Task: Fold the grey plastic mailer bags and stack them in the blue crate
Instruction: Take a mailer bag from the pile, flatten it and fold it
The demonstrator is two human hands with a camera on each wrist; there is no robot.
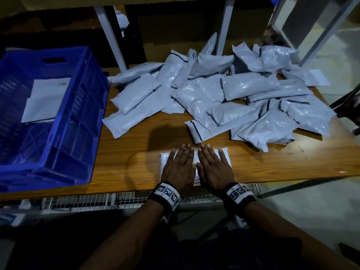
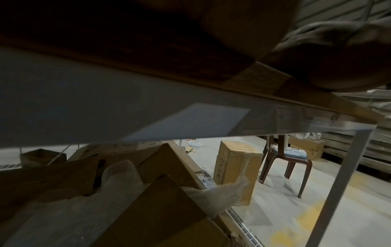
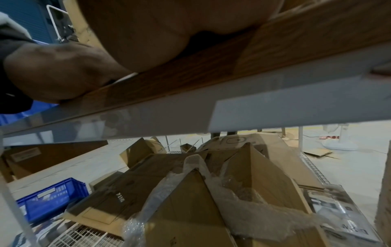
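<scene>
Both palms, left hand (image 1: 178, 168) and right hand (image 1: 213, 168), flat with fingers straight on one folded mailer (image 1: 226, 155) at table (image 1: 126, 152) front edge; few folded in blue crate (image 1: 78, 106); large unfolded pile (image 1: 224, 98) outstanding beyond.

The right hand (image 3: 131, 33) rests on the wooden table (image 3: 296, 50) above cardboard boxes (image 3: 264, 175).

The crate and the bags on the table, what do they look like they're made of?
Blue crate: looks like rigid moulded plastic, given its ribbed lattice walls and cut-out handle. Pile of grey mailer bags: thin glossy plastic film, crinkled with bright highlights. Table: wood-grain top, possibly laminate.
</scene>
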